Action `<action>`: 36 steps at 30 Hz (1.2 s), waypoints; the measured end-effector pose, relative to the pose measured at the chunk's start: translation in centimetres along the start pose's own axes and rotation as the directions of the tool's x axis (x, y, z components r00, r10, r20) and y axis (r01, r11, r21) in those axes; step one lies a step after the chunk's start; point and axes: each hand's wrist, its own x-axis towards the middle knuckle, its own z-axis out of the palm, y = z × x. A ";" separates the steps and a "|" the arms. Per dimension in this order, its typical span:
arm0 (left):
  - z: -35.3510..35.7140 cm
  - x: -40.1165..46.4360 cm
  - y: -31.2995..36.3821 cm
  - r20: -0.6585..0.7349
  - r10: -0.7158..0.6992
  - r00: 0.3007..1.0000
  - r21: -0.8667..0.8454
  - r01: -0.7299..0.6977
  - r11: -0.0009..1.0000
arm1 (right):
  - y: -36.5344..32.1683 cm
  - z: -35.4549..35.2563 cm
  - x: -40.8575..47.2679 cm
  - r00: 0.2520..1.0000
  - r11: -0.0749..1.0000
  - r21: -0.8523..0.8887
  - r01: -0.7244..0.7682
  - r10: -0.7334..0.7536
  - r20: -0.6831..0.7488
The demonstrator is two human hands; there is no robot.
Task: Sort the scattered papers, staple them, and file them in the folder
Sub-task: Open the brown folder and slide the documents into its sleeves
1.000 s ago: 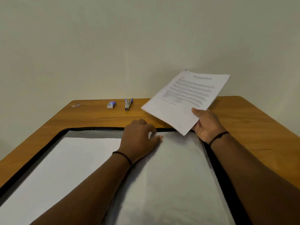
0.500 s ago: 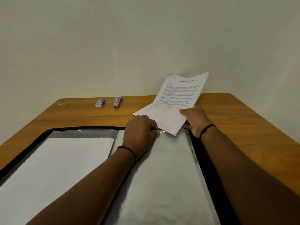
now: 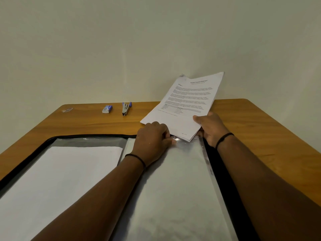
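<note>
Far left, at 10 o'clock on the wooden surface (image 3: 260, 136): a small scrap, possibly a wrapper (image 3: 67, 110). Right of it a small box with a blue end (image 3: 107, 109), then a stapler (image 3: 126, 108) with blue ends, lying free, well apart from both hands.

Near half of the surface: an open black-edged folder (image 3: 217, 171). Its left side holds a white sheet (image 3: 57, 180) lying flat. Its right side carries a clear plastic sleeve (image 3: 173, 197).

Left hand (image 3: 152, 138), at 12 o'clock of the sleeve: fingers curled, thumb and fingertips pinching the sleeve's top edge. Thin black band on the wrist.

Stapled papers (image 3: 187, 105), printed side up, tilted with the far end raised toward the wall at 1 o'clock. The near corner sits right at the sleeve's top opening; cannot tell whether it is inside yet.

Right hand (image 3: 211, 127): grips the papers' near right edge, thumb on top, fingers underneath. Black band on this wrist too.
</note>
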 end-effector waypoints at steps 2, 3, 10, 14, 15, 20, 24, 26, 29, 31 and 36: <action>-0.1 0.0 -0.1 -0.002 -0.004 1.000 -0.042 0.004 0.999 | 0.0 0.0 0.1 1.000 1.000 0.011 0.007 -0.007 0.001; 0.0 0.1 -0.2 -0.017 0.007 1.000 -0.035 -0.008 0.999 | 0.0 0.1 0.1 1.000 1.000 0.012 0.008 -0.008 0.002; 0.2 0.1 -0.4 -0.103 0.158 0.982 0.074 -0.151 0.986 | -0.2 0.0 -0.1 0.999 0.999 0.027 0.038 -0.039 0.018; 0.3 0.1 -0.7 -0.214 0.224 0.951 0.048 -0.219 0.974 | -0.4 0.1 -0.1 0.998 0.998 0.026 0.057 -0.058 0.019; 0.3 0.1 -0.6 -0.236 0.236 0.943 0.038 -0.233 0.972 | -0.5 0.1 -0.1 0.997 0.997 0.020 0.071 -0.071 0.020; 0.2 0.0 -0.4 -0.250 0.248 0.936 0.005 -0.255 0.967 | -1.1 -0.1 0.0 0.994 0.994 0.035 0.107 -0.106 -0.018; 0.1 -0.1 -0.1 -0.201 0.224 0.954 -0.030 -0.235 0.972 | -1.5 -0.2 0.0 0.993 0.994 0.000 0.109 -0.109 -0.053; 0.1 -0.3 0.4 -0.177 0.227 0.958 -0.054 -0.240 0.969 | -1.7 -0.1 0.0 0.991 0.993 0.004 0.116 -0.116 -0.067; 0.0 -0.4 0.6 -0.090 0.197 0.976 -0.151 -0.209 0.966 | -2.0 0.1 0.0 0.989 0.990 0.015 0.138 -0.137 -0.064; -0.4 -0.2 0.5 -0.034 0.188 0.982 -0.203 -0.191 0.960 | -2.1 0.2 -0.1 0.987 0.988 0.009 0.152 -0.152 -0.046; -1.7 0.8 2.2 0.086 0.146 0.985 -0.252 -0.121 0.960 | -2.5 0.0 -0.2 0.983 0.983 0.030 0.183 -0.182 -0.031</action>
